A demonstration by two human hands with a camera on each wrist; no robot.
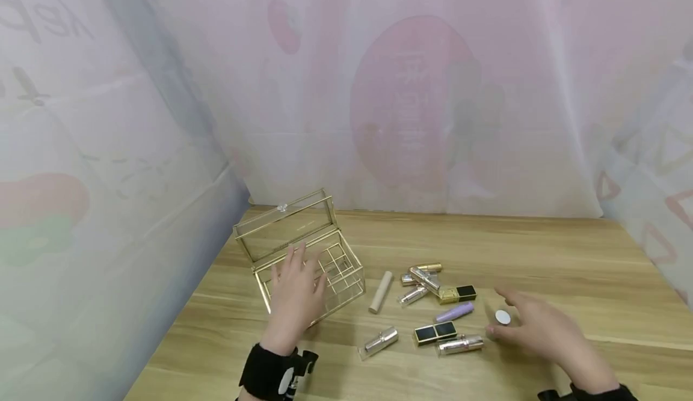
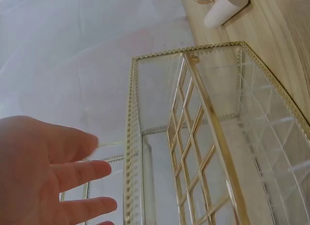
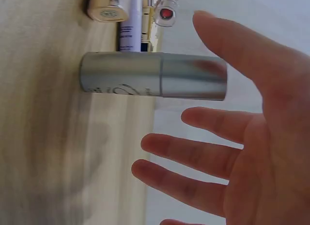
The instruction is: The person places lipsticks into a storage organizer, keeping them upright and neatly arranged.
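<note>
A gold-edged clear box [image 1: 346, 293] with its lid [image 1: 287, 223] tipped up stands at the left of the table. Over its near side is my left hand [image 1: 296, 296], fingers spread and holding nothing. The left wrist view shows a gold grid divider [image 2: 203, 133] inside the box, to the right of the fingers. My right hand [image 1: 547, 329] is around a silver lipstick tube [image 3: 155, 75] that stands upright on the table. Its thumb and straight fingers are parted on either side of the tube. From the head view only the tube's pale round top [image 1: 502, 317] shows.
Several lipsticks lie between the hands, among them a black and gold one [image 1: 435, 333], a silver one [image 1: 460, 345] and a lilac tube [image 1: 455, 312]. A cream tube [image 1: 381, 293] lies beside the box. Printed curtains [image 1: 411, 100] hang behind the wooden table [image 1: 514, 244].
</note>
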